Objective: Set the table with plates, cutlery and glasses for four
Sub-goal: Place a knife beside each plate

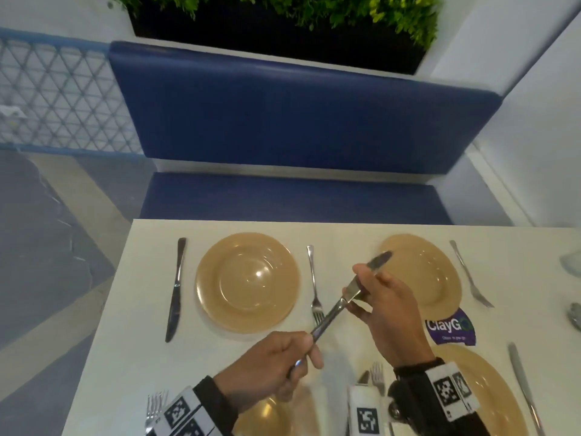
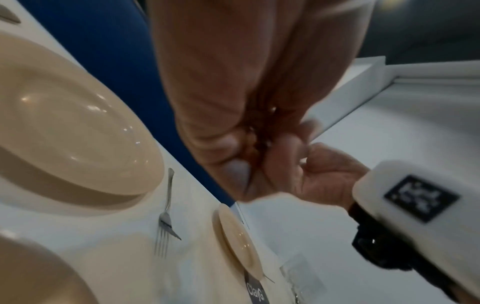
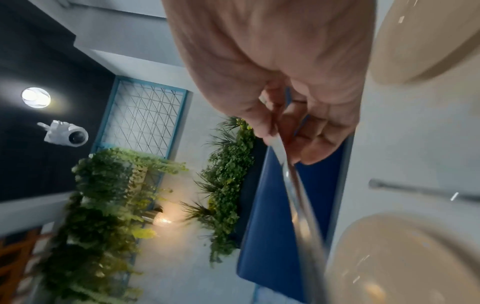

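Observation:
Over the middle of the white table point(image 1: 345, 234), both hands hold one steel table knife point(image 1: 333, 311) in the air, slanted from lower left to upper right. My left hand point(image 1: 283, 354) grips its near end in a fist. Higher up, my right hand point(image 1: 377, 297) pinches the shaft, and the far tip pokes out above the fingers. In the right wrist view the knife point(image 3: 298, 195) runs down from my right hand point(image 3: 285, 72). Tan plates lie at far left point(image 1: 246, 281), far right point(image 1: 434, 272), near right point(image 1: 490, 391) and near left point(image 1: 270, 416).
A knife point(image 1: 176, 287) and a fork point(image 1: 314, 284) flank the far-left plate. Another fork point(image 1: 471, 275) lies right of the far-right plate, and a knife point(image 1: 525, 388) lies by the near-right plate. More forks point(image 1: 155, 407) lie near left. Glassware point(image 1: 572, 262) shows at the right edge. A blue bench point(image 1: 298, 196) lies beyond.

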Action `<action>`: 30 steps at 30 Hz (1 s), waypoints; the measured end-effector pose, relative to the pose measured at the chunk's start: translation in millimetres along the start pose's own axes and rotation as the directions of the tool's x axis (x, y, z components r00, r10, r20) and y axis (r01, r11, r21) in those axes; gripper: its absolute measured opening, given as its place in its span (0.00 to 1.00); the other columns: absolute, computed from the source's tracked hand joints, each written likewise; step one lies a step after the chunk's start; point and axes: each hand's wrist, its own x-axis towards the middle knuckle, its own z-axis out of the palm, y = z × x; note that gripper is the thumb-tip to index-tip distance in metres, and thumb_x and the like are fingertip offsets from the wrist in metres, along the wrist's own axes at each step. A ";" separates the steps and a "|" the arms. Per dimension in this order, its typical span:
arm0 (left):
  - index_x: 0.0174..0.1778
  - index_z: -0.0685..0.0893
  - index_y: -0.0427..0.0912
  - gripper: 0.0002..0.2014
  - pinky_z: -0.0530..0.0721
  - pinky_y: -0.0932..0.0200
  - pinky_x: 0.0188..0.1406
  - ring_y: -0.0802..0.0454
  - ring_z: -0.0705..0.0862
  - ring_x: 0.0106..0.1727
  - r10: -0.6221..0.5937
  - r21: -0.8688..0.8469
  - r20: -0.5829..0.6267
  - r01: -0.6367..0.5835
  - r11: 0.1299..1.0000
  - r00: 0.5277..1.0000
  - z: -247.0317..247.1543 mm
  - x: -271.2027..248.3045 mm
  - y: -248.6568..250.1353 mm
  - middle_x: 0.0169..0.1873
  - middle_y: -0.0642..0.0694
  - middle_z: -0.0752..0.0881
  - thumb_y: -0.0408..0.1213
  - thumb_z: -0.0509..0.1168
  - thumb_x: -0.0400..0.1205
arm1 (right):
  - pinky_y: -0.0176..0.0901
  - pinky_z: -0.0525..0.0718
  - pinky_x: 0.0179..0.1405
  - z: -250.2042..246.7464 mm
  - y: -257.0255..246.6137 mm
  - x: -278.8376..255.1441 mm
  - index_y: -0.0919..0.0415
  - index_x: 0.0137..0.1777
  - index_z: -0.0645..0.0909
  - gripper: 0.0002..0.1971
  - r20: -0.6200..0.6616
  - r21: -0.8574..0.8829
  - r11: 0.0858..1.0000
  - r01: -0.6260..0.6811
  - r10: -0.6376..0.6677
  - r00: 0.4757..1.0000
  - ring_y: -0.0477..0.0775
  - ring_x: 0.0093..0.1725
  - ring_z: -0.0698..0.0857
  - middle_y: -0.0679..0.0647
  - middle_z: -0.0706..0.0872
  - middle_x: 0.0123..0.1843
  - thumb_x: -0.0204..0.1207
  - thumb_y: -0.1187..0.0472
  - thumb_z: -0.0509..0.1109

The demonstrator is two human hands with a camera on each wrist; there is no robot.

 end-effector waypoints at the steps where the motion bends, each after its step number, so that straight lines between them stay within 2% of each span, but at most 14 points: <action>1: 0.43 0.85 0.43 0.19 0.67 0.63 0.23 0.55 0.64 0.22 0.000 0.006 -0.057 0.000 1.000 0.998 4.4 2.0 -0.1 0.24 0.50 0.69 0.50 0.56 0.89 | 0.56 0.87 0.55 -15.0 8.5 3.6 0.62 0.57 0.80 0.13 -0.075 -0.158 0.985 0.064 -0.076 0.994 0.62 0.57 0.86 0.55 0.86 0.50 0.80 0.54 0.73; 2: 0.41 0.84 0.44 0.19 0.65 0.63 0.22 0.56 0.62 0.23 -0.006 0.033 -0.084 0.009 0.999 0.996 7.9 3.5 0.7 0.24 0.51 0.66 0.51 0.56 0.87 | 0.56 0.83 0.60 -30.6 18.3 6.5 0.58 0.63 0.77 0.19 -0.123 -0.384 0.912 0.145 -0.206 0.971 0.61 0.63 0.82 0.54 0.83 0.58 0.77 0.52 0.75; 3: 0.39 0.84 0.45 0.19 0.65 0.63 0.22 0.57 0.62 0.22 -0.009 0.076 -0.095 0.016 0.997 0.995 10.6 4.7 2.0 0.24 0.52 0.66 0.53 0.56 0.86 | 0.55 0.79 0.65 -45.7 28.0 7.1 0.57 0.70 0.74 0.26 -0.088 -0.597 0.767 0.236 -0.354 0.931 0.59 0.67 0.77 0.54 0.78 0.65 0.76 0.52 0.76; 5: 0.38 0.85 0.47 0.20 0.67 0.63 0.22 0.58 0.64 0.22 -0.012 0.219 -0.106 0.035 0.975 0.994 14.7 6.9 5.1 0.24 0.52 0.67 0.54 0.57 0.88 | 0.64 0.71 0.71 -71.9 45.6 4.5 0.51 0.74 0.72 0.27 0.210 -0.807 0.386 0.447 -0.521 0.828 0.57 0.73 0.71 0.51 0.75 0.71 0.77 0.51 0.74; 7: 0.38 0.86 0.46 0.21 0.66 0.63 0.22 0.57 0.63 0.23 -0.039 0.253 -0.120 0.068 0.965 0.992 17.9 8.3 8.3 0.24 0.52 0.66 0.54 0.58 0.88 | 0.71 0.68 0.70 -95.4 60.3 0.4 0.42 0.67 0.77 0.18 0.491 -0.783 0.143 0.605 -0.455 0.743 0.51 0.71 0.76 0.43 0.79 0.66 0.78 0.44 0.65; 9: 0.39 0.87 0.43 0.21 0.63 0.63 0.21 0.54 0.60 0.25 -0.066 0.216 -0.131 0.093 0.972 0.989 23.2 12.1 14.2 0.25 0.50 0.64 0.54 0.59 0.87 | 0.66 0.76 0.64 -116.4 70.9 1.7 0.38 0.61 0.78 0.16 0.640 -0.736 0.052 0.675 -0.272 0.719 0.44 0.56 0.84 0.36 0.81 0.55 0.82 0.38 0.54; 10: 0.40 0.88 0.42 0.21 0.63 0.63 0.21 0.53 0.59 0.25 -0.072 0.208 -0.138 0.100 0.973 0.988 25.9 15.9 17.8 0.25 0.49 0.63 0.53 0.60 0.88 | 0.59 0.82 0.58 -125.2 73.9 5.1 0.38 0.58 0.78 0.18 0.675 -0.717 0.050 0.695 -0.195 0.711 0.43 0.49 0.84 0.36 0.80 0.50 0.84 0.36 0.48; 12: 0.42 0.89 0.39 0.20 0.68 0.61 0.23 0.53 0.63 0.23 -0.053 0.186 -0.192 0.090 0.978 0.980 31.7 29.1 28.5 0.23 0.49 0.67 0.50 0.63 0.88 | 0.46 0.83 0.45 -140.0 77.4 12.7 0.39 0.55 0.75 0.19 0.697 -0.684 0.167 0.710 -0.137 0.703 0.43 0.44 0.81 0.38 0.76 0.47 0.85 0.35 0.45; 15: 0.48 0.89 0.34 0.16 0.81 0.57 0.31 0.52 0.76 0.27 0.006 0.016 -0.373 0.000 1.000 0.928 48.2 63.7 41.9 0.28 0.46 0.79 0.47 0.69 0.85 | 0.34 0.74 0.40 -147.4 77.8 17.8 0.43 0.47 0.75 0.09 0.628 -0.601 0.535 0.593 -0.142 0.765 0.43 0.41 0.77 0.40 0.76 0.41 0.84 0.42 0.60; 18: 0.53 0.87 0.30 0.15 0.86 0.55 0.37 0.50 0.84 0.34 0.025 -0.062 -0.520 -0.066 0.996 0.854 69.6 112.4 40.8 0.37 0.41 0.86 0.42 0.71 0.84 | 0.33 0.70 0.31 -136.2 74.8 22.2 0.49 0.40 0.79 0.08 0.468 -0.497 0.793 0.353 -0.098 0.878 0.42 0.30 0.73 0.46 0.76 0.30 0.81 0.53 0.70; 21: 0.48 0.88 0.33 0.11 0.86 0.58 0.35 0.50 0.88 0.37 0.000 -0.049 -0.577 -0.034 0.998 0.817 74.5 154.7 41.9 0.38 0.40 0.88 0.40 0.69 0.85 | 0.36 0.77 0.29 -131.7 75.3 28.5 0.57 0.47 0.85 0.08 0.439 -0.356 0.929 0.099 0.073 0.896 0.43 0.26 0.78 0.55 0.80 0.30 0.85 0.61 0.65; 24: 0.45 0.87 0.36 0.08 0.86 0.60 0.31 0.50 0.87 0.36 -0.050 -0.110 -0.627 -0.025 0.994 0.777 68.5 184.2 45.9 0.37 0.41 0.89 0.37 0.69 0.85 | 0.41 0.82 0.29 -131.0 76.8 49.7 0.73 0.44 0.85 0.11 0.364 -0.188 0.965 -0.184 0.243 0.899 0.51 0.27 0.82 0.58 0.80 0.30 0.84 0.67 0.65; 27: 0.43 0.87 0.36 0.05 0.88 0.60 0.34 0.51 0.88 0.34 -0.130 -0.056 -0.586 0.120 0.991 0.799 73.1 207.2 35.5 0.34 0.42 0.89 0.32 0.69 0.84 | 0.44 0.83 0.31 -123.6 79.5 80.3 0.67 0.34 0.86 0.13 0.292 -0.177 0.954 -0.241 0.285 0.913 0.53 0.26 0.82 0.57 0.81 0.24 0.81 0.69 0.69; 30: 0.40 0.86 0.36 0.06 0.87 0.59 0.35 0.52 0.84 0.30 -0.205 -0.167 -0.590 0.131 0.977 0.781 70.9 226.3 26.2 0.30 0.41 0.86 0.24 0.67 0.80 | 0.45 0.86 0.33 -117.1 87.8 104.7 0.65 0.35 0.86 0.11 0.251 -0.131 0.944 -0.304 0.328 0.911 0.54 0.26 0.83 0.58 0.84 0.26 0.80 0.67 0.71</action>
